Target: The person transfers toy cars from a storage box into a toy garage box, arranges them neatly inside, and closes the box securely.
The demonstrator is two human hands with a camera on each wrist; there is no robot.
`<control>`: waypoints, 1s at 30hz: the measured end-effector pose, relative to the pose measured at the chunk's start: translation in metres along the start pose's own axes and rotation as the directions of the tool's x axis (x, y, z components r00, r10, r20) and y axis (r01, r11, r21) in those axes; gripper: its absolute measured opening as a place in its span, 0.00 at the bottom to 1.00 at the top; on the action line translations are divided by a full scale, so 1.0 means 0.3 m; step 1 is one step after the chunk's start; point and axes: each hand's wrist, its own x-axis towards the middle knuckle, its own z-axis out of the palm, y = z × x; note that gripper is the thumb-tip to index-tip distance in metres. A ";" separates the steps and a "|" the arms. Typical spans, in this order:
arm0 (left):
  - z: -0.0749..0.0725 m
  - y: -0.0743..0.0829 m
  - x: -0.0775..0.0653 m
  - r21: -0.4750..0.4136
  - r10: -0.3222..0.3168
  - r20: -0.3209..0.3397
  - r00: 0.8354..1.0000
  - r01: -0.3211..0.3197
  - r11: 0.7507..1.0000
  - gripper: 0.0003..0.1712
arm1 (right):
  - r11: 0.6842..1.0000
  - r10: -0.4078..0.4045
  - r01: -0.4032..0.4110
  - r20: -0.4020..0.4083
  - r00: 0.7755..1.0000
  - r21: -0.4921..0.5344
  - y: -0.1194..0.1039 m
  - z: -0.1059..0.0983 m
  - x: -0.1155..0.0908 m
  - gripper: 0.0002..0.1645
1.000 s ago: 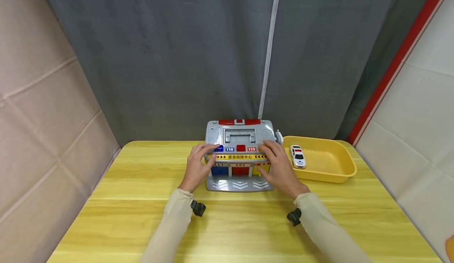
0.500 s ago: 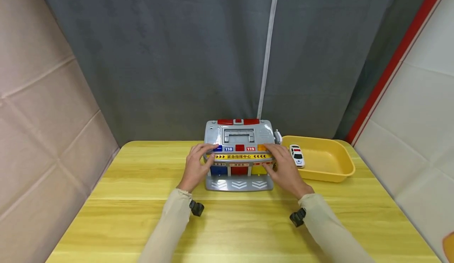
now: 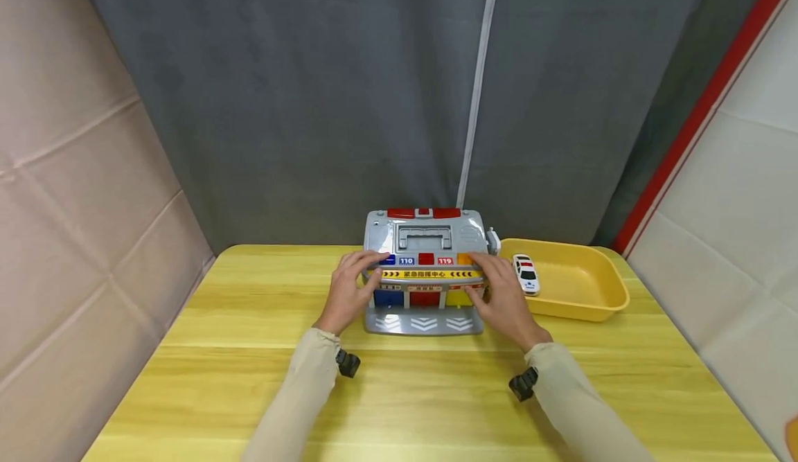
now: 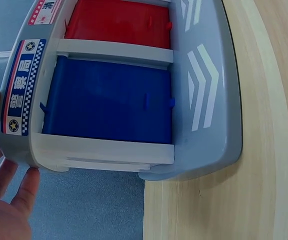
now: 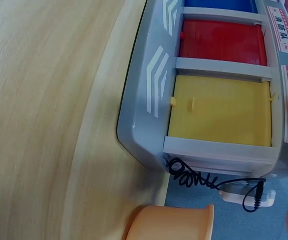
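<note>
A grey toy emergency-station garage (image 3: 424,274) stands near the table's back edge, with a carry handle on its roof and blue, red and yellow doors across the front. The blue door (image 4: 111,100) and the yellow door (image 5: 221,110) are closed. My left hand (image 3: 346,292) grips the garage's left roof corner, thumb at the front and fingers over the top and side. At the opposite corner my right hand (image 3: 506,303) holds the roof edge, fingers by the orange button and thumb on the front sign. Part of each hand lies outside its wrist view.
To the right sits a yellow basin (image 3: 598,311) with a white toy police car (image 3: 525,276) in it. A white handset (image 3: 492,242) on a coiled black cord (image 5: 189,176) hangs at the garage's right side. Grey curtain (image 3: 312,136) rises behind the wooden table (image 3: 430,393).
My right hand has shifted slightly right, and its thumb has gone from in front of the yellow door up to the sign above. The left hand stays at its corner.
</note>
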 end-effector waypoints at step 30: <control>-0.004 0.003 -0.006 0.020 -0.024 0.021 0.999 0.024 1.000 0.17 | 1.000 -0.028 0.028 0.004 1.000 -0.003 -0.002 -0.019 -0.002 0.37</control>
